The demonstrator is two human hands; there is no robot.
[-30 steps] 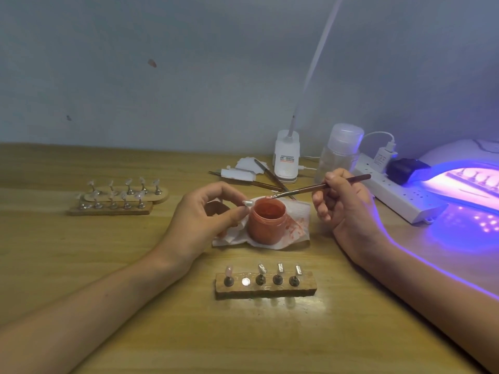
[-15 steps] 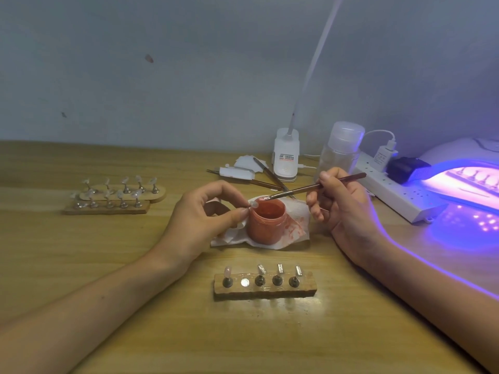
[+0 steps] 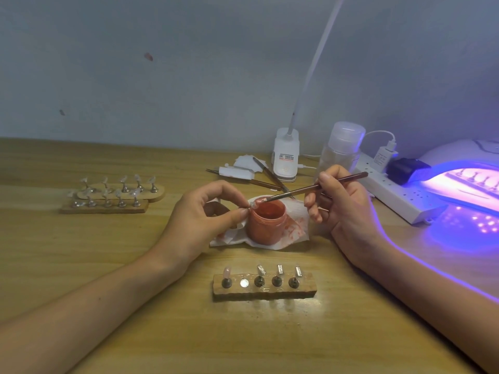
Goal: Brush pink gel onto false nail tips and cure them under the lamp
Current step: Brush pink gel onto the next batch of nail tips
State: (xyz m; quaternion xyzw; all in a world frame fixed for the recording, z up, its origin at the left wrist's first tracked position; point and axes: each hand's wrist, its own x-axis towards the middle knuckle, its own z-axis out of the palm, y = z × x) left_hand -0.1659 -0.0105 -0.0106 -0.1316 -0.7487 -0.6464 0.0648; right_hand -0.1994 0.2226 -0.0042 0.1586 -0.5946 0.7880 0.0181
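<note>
My left hand [image 3: 201, 220] pinches a small clear nail tip [image 3: 253, 204] between thumb and forefinger, just left of the open pink gel jar [image 3: 266, 222]. My right hand [image 3: 339, 203] holds a thin brown brush [image 3: 313, 188], and its bristles touch the tip above the jar's rim. In front of the jar lies a wooden holder [image 3: 264, 288] with one pink tip at its left end, a bare magnet beside it and three clear tips. The nail lamp [image 3: 464, 184] glows violet at the right, with another row of tips inside.
The jar stands on a gel-stained tissue [image 3: 294, 228]. Two wooden holders with clear tips [image 3: 113, 194] lie at the left. Behind the jar are spare brushes [image 3: 267, 176], a white desk-lamp base [image 3: 286, 157], a plastic bottle [image 3: 341, 152] and a power strip [image 3: 399, 197].
The brush tip has dropped slightly and moved left onto the nail tip. Both hands stay by the jar, and the view has shifted a little.
</note>
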